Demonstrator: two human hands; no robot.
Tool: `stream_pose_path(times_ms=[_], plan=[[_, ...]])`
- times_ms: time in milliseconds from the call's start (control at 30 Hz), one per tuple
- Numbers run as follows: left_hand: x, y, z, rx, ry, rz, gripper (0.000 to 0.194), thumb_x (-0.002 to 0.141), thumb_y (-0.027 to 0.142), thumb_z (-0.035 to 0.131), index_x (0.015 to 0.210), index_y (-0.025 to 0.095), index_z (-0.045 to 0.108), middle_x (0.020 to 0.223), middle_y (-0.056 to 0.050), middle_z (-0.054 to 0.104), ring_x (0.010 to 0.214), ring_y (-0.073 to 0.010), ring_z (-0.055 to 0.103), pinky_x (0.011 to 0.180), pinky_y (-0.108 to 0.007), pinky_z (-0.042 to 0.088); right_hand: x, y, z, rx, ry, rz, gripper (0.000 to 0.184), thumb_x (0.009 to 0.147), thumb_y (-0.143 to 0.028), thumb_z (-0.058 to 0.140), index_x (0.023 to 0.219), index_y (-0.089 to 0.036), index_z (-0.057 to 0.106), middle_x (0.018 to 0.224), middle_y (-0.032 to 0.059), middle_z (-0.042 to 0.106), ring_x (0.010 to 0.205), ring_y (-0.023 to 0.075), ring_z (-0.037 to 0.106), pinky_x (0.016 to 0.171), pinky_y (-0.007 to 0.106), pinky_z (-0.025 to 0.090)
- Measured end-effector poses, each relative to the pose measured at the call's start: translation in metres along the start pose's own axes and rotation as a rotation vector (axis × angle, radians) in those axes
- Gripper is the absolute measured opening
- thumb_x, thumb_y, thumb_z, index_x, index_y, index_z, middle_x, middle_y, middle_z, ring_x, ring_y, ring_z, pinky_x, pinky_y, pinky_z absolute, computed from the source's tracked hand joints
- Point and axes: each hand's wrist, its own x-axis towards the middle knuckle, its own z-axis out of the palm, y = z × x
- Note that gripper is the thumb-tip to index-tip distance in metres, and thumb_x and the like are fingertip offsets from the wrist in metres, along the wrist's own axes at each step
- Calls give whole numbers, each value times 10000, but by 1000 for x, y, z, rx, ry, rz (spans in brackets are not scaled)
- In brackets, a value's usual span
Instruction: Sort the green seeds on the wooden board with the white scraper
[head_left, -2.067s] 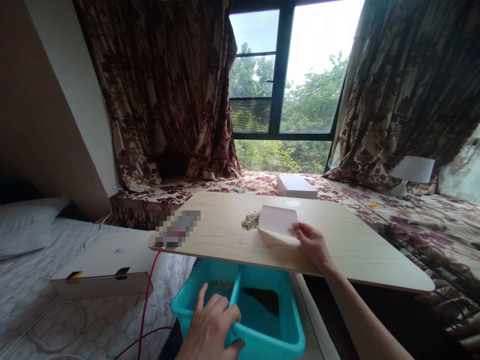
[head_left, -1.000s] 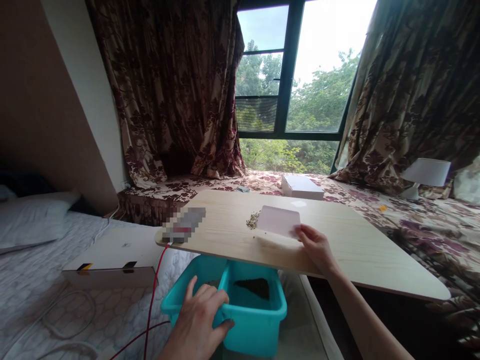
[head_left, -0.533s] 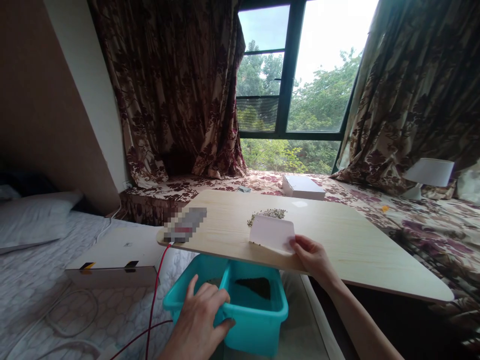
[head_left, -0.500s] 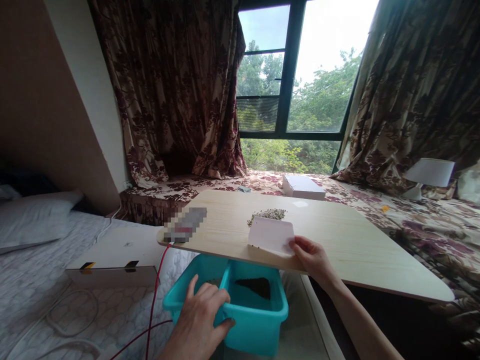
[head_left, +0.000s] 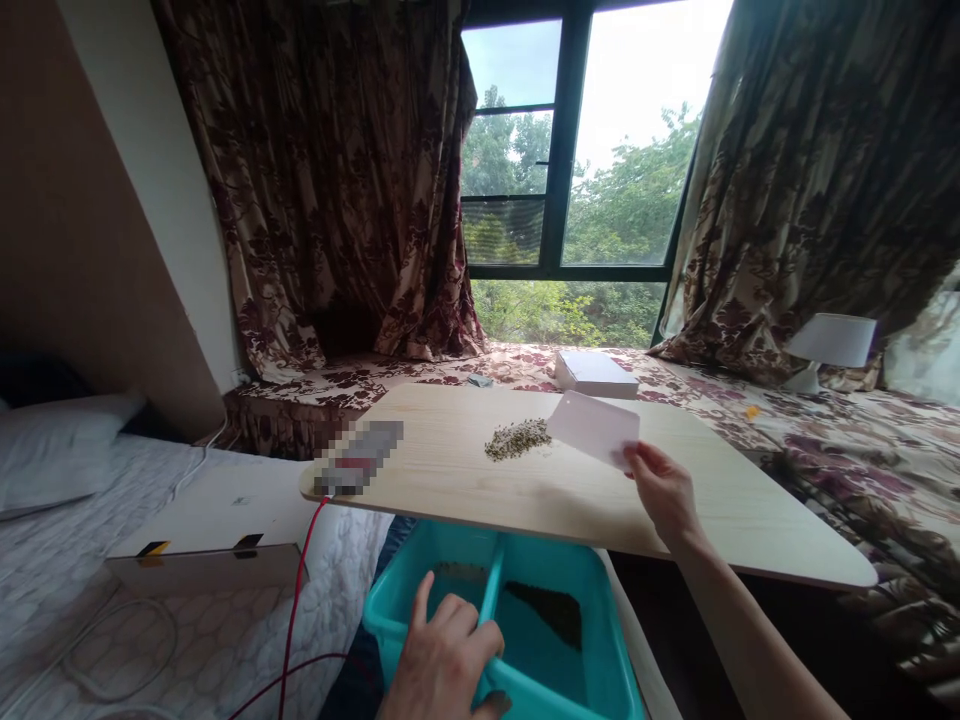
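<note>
My right hand [head_left: 664,487] pinches one corner of a thin white plastic scraper [head_left: 596,427], which is tilted just above the table. The scraper's left edge is at the right end of a pile of small greenish-brown seeds or grains [head_left: 517,438] on the pale wooden table [head_left: 720,490]. Below the table's front edge, my left hand [head_left: 448,650] grips a teal two-compartment bin [head_left: 559,690] at the near end of its divider, index finger raised. The right compartment holds a dark heap of fine grains [head_left: 551,610]. Paler grains [head_left: 459,572] show in the left one, partly hidden by my hand.
A pixelated phone-like device [head_left: 360,460] with a red cable [head_left: 300,580] lies at the table's left end. A white box [head_left: 217,520] rests on the bed at left. Behind the table, another white box [head_left: 596,373] and a lamp [head_left: 831,345] stand on the window seat.
The scraper has moved from the table's front edge, back and to the right, beside the pile. The bin, with my left hand on it, sits lower and further right in view.
</note>
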Motion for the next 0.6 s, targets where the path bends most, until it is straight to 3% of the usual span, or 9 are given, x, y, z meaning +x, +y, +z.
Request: stream_pose_path(times_ms=[167,333,600], plan=[[0,-6,27,49,77,50,201,689,369,733,789,262,596,769,42,582,820,-210,565,1061,-624,165,9,14,8,-4,20,-7,415,694,-497,660,922,-157,732,874,101,757,801,244,694,653,336,543],[-5,-4,23,64,134,25,189,685,344,739,754,262,583,753,47,584,797,-193,563,1063,-583,189,8,23,14,-55,-19,-14,440,704,-526,620,889,-139,722,847,113,754,790,249,690,632,327,525],[-3,-1,18,55,72,9,163,685,291,715,784,262,589,769,45,586,813,-195,571,1052,-585,201,6,20,16,-147,-104,-78,420,757,-517,574,922,-155,710,894,100,753,815,239,685,709,333,514]])
